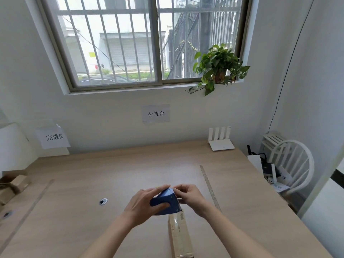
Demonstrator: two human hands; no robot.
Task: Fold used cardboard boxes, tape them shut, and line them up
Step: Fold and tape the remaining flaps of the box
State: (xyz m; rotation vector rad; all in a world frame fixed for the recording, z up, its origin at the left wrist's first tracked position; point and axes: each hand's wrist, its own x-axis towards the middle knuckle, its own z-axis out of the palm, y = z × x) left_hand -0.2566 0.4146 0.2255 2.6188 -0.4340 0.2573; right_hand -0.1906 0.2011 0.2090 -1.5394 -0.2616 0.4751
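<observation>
Spanning the whole lower view, the counter carries one long narrow cardboard box lying directly below the fingers and running toward the viewer; its near end is cut off by the frame edge. Judged light, stiff along its edges and slick where tape covers the top, it is best held by its long sides. Above its far end, the left hand wraps a blue tape dispenser; the right hand pinches at its toothed edge. Any tape strip there is too faint to confirm.
</observation>
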